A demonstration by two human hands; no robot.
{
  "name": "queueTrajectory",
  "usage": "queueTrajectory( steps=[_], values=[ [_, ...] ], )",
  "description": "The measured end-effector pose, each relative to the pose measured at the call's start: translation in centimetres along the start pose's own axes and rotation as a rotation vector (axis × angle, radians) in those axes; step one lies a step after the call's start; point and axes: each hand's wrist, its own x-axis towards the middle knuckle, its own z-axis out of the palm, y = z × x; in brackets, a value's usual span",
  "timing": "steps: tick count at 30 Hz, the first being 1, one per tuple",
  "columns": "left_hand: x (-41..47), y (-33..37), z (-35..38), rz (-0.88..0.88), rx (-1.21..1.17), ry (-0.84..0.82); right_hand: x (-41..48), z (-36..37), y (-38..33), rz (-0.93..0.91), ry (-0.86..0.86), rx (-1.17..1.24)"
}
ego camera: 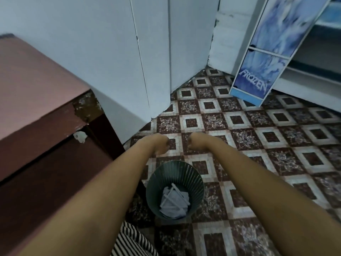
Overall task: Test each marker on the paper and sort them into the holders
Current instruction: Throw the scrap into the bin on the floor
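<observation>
Patterned tile floor point(276, 137), green ribbed bin point(184, 172), blue Frozen cabinet point(258, 74)

I count two hands, my left hand point(161, 145) and my right hand point(197, 142); one green bin point(184, 172); one wad of crumpled paper point(173, 206). One brown cabinet point(36, 89); one Frozen shelf unit point(258, 71); the bin's white sticks point(175, 190) I cannot count
</observation>
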Motion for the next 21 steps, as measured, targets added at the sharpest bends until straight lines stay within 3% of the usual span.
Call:
queueTrajectory(
  steps=[21],
  values=[
    [-8.1, 2.4, -17.4, -0.040, 0.165, 0.378, -9.2, -17.8, -5.1, -0.107, 0.444, -0.131]
  ],
)
